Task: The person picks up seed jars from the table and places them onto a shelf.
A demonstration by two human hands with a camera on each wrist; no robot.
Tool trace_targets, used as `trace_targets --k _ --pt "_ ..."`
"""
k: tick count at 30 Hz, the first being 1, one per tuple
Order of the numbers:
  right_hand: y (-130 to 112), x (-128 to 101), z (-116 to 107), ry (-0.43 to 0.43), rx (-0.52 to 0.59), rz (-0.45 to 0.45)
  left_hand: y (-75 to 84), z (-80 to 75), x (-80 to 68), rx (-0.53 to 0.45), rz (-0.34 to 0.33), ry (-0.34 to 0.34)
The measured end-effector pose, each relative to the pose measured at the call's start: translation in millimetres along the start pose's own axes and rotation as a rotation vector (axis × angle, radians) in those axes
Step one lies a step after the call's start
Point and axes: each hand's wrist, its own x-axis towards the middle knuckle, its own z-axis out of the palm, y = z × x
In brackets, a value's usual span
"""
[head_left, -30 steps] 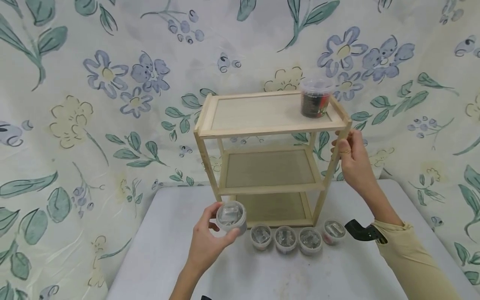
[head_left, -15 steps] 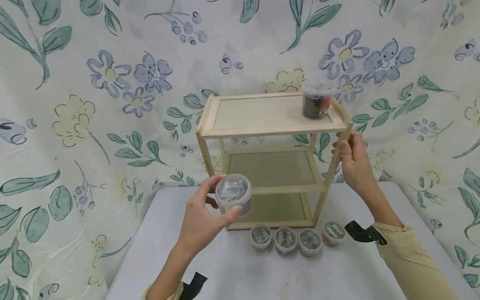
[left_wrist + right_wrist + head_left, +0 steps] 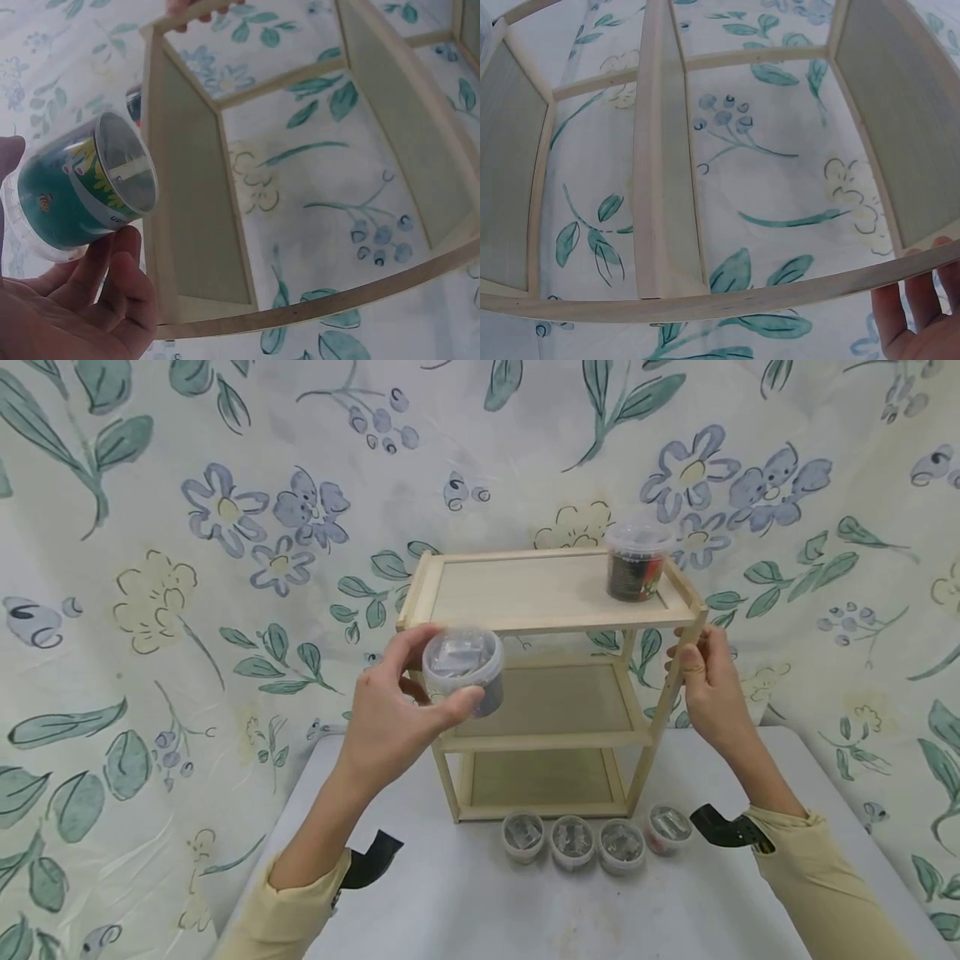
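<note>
Counter: a pale counter (image 3: 465, 902) carried four small lidded tubs (image 3: 573, 841) in a row, just in front of the shelf's foot.
Left hand: the left hand (image 3: 390, 718) had its fingers and thumb curled round a clear-lidded tub (image 3: 461, 667), held up in the air in front of the shelf's left front post, level with the gap between top and middle tiers. The left wrist view showed a green printed label on it (image 3: 75, 195).
Right hand: the right hand (image 3: 708, 689) gripped the shelf's right front post, just under the top tier, fingers wrapped on the wood.
Shelf: a three-tier wooden shelf (image 3: 551, 610) stood on the counter; one dark-filled tub (image 3: 636, 564) sat at the top tier's right end.
Step, as I judged it: carrying the held tub towards a tier while the other hand braced the frame.
Next move: I reckoned it needed lifting clear of the tier's raised rim, then setting down flat.
Backdrop: a flowered cloth (image 3: 225, 527) hung behind.
</note>
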Motion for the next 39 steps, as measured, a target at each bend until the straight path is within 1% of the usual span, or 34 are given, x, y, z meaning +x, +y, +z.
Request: trace_targets --k 6,11,14,17,22,26,31,34,39 --pt "0.3 -0.4 -0.3 0.008 -0.005 0.001 11.0 -4.4 28.4 0.018 -0.009 -0.007" --pt "0.4 -1.0 -1.4 0.005 -0.011 0.006 18.7 -8.3 57.7 0.062 -0.019 -0.003" --pt "0.7 -1.3 -1.9 0.004 -0.014 0.007 21.0 -10.0 76.6 0.071 -0.051 -0.005" --pt "1.4 -2.0 -1.8 0.005 -0.019 0.007 21.2 -10.8 93.4 0.079 -0.109 -0.025" --pt "2.1 -2.9 -1.5 0.006 -0.018 0.008 16.8 -9.2 115.2 0.121 -0.183 -0.067" --pt "1.8 -2.2 -0.6 0.006 -0.016 0.004 11.6 -7.1 126.5 0.140 -0.224 -0.077" --pt "1.5 -1.6 1.5 0.008 -0.005 -0.011 4.1 -4.1 135.7 0.154 -0.272 -0.099" --pt "1.6 -1.9 2.5 0.013 0.002 -0.017 -0.1 -2.6 138.9 0.158 -0.285 -0.107" --pt "1.9 -2.3 3.5 0.013 0.005 -0.020 -4.2 -0.4 139.9 0.175 -0.294 -0.127"
